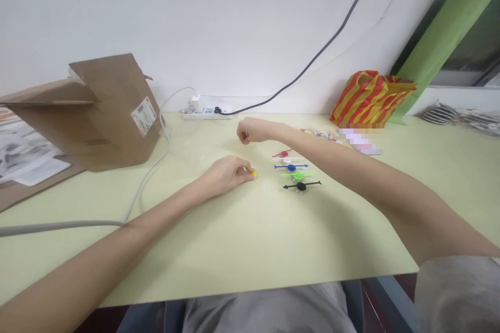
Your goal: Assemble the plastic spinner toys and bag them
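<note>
My left hand is closed in a pinch on a small round yellow piece, low over the table. Farther back, my right hand is bent downward with its fingers curled together; what they hold, if anything, is too small to make out. To the right of both hands stands a row of several arrow spinners on clear bases. The black spinner is nearest me, with the green spinner, blue spinner, white spinner and red spinner behind it.
An open cardboard box stands at left, beside a grey cable. A power strip lies against the wall. Small flat pieces lie behind my right forearm, near a striped bag. Wrapped stacks sit far right.
</note>
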`<state>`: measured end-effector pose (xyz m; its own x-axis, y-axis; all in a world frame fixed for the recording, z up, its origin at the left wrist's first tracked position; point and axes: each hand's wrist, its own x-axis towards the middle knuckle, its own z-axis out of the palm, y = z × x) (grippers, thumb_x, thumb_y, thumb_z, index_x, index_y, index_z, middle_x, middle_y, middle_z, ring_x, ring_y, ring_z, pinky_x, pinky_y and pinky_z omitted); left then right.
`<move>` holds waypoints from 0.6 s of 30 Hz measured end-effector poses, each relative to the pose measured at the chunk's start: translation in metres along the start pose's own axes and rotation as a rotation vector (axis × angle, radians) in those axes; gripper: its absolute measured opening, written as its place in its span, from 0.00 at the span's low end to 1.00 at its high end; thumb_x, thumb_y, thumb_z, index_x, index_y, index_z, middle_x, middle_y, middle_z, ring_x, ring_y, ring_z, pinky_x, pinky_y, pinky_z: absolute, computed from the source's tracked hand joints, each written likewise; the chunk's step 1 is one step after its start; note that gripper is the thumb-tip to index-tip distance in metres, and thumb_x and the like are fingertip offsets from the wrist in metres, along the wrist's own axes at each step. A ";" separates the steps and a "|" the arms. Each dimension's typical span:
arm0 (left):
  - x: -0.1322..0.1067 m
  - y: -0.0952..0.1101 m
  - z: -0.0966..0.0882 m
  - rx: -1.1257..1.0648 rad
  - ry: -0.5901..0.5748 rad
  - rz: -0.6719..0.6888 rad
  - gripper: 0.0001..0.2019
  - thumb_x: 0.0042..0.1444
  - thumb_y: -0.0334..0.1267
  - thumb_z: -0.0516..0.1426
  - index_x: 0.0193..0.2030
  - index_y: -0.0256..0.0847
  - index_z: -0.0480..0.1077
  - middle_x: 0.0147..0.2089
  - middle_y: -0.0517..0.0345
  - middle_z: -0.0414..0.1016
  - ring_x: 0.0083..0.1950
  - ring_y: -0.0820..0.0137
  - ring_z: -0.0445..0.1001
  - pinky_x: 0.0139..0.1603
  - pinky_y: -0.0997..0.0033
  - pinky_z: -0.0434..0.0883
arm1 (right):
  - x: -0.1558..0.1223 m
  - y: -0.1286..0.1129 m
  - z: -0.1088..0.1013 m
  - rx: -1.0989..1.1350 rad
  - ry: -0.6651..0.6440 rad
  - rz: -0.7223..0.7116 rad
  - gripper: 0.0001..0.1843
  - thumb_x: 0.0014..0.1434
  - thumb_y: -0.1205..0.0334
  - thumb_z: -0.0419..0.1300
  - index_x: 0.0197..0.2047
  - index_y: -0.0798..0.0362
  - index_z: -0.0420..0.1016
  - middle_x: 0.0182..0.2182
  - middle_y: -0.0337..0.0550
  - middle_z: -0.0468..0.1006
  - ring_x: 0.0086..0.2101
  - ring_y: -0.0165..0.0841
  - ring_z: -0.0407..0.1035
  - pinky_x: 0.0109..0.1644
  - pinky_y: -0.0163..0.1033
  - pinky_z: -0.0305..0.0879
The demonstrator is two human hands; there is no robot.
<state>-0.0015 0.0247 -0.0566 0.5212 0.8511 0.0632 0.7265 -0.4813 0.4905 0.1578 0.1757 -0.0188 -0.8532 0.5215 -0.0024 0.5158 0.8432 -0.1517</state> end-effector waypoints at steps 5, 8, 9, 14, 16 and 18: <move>0.000 0.001 -0.002 0.007 -0.009 -0.012 0.17 0.63 0.53 0.58 0.42 0.43 0.82 0.26 0.60 0.74 0.27 0.70 0.67 0.31 0.70 0.58 | -0.015 0.001 -0.010 0.060 0.106 -0.001 0.10 0.52 0.79 0.62 0.35 0.61 0.83 0.31 0.46 0.82 0.30 0.30 0.70 0.34 0.33 0.62; -0.001 0.001 -0.002 -0.001 -0.006 -0.011 0.17 0.63 0.53 0.58 0.43 0.44 0.82 0.25 0.61 0.73 0.27 0.71 0.66 0.30 0.70 0.57 | -0.027 -0.002 -0.015 0.103 0.200 0.003 0.18 0.54 0.81 0.59 0.45 0.61 0.83 0.33 0.47 0.81 0.31 0.30 0.70 0.35 0.34 0.62; -0.001 0.000 -0.001 -0.005 -0.003 -0.011 0.17 0.63 0.53 0.58 0.43 0.44 0.82 0.25 0.61 0.72 0.26 0.71 0.65 0.30 0.70 0.57 | -0.031 -0.003 -0.017 0.114 0.223 -0.003 0.20 0.54 0.82 0.58 0.46 0.61 0.83 0.33 0.47 0.81 0.32 0.31 0.70 0.36 0.34 0.63; -0.002 -0.003 0.003 -0.004 0.035 -0.003 0.17 0.63 0.53 0.58 0.44 0.44 0.83 0.23 0.63 0.69 0.26 0.71 0.65 0.30 0.71 0.57 | -0.051 -0.013 -0.014 0.185 0.250 -0.049 0.18 0.54 0.83 0.54 0.37 0.60 0.84 0.36 0.49 0.82 0.35 0.32 0.71 0.40 0.35 0.64; -0.001 -0.005 0.006 0.009 0.062 -0.001 0.17 0.63 0.53 0.59 0.44 0.44 0.83 0.23 0.64 0.68 0.26 0.71 0.65 0.30 0.71 0.56 | -0.054 -0.016 -0.007 0.235 0.222 -0.052 0.17 0.54 0.83 0.54 0.34 0.60 0.82 0.35 0.48 0.82 0.35 0.32 0.72 0.41 0.34 0.65; -0.001 -0.008 0.009 0.025 0.090 -0.001 0.16 0.63 0.52 0.59 0.44 0.45 0.83 0.22 0.64 0.67 0.26 0.72 0.64 0.30 0.71 0.56 | -0.054 -0.019 0.001 0.289 0.206 -0.049 0.16 0.55 0.83 0.54 0.34 0.60 0.81 0.35 0.47 0.82 0.36 0.31 0.73 0.41 0.34 0.65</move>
<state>-0.0038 0.0257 -0.0687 0.4792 0.8663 0.1411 0.7381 -0.4848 0.4692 0.1945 0.1316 -0.0171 -0.8277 0.5218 0.2066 0.4065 0.8112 -0.4203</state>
